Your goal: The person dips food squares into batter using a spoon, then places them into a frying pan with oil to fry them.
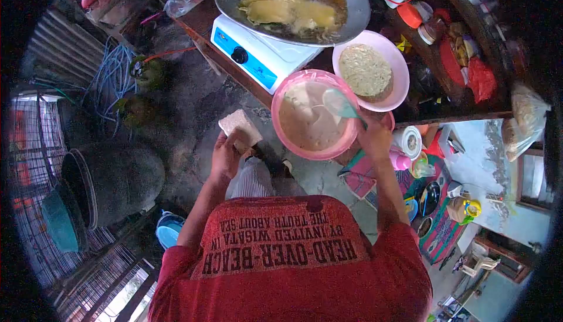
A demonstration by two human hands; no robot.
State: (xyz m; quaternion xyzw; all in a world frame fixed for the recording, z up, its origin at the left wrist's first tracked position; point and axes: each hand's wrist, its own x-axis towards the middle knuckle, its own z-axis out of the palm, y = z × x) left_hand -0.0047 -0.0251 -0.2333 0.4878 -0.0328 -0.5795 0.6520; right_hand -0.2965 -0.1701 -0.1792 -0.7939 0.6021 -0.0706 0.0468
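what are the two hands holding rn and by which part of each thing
The left hand holds a pale slab by its near edge. The right hand holds a green spoon by its handle.

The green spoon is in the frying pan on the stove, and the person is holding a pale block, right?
No, the head view shows the green spoon in the pink bowl, not in the frying pan. The pan is indeed on the stove, and the person is holding a pale block.
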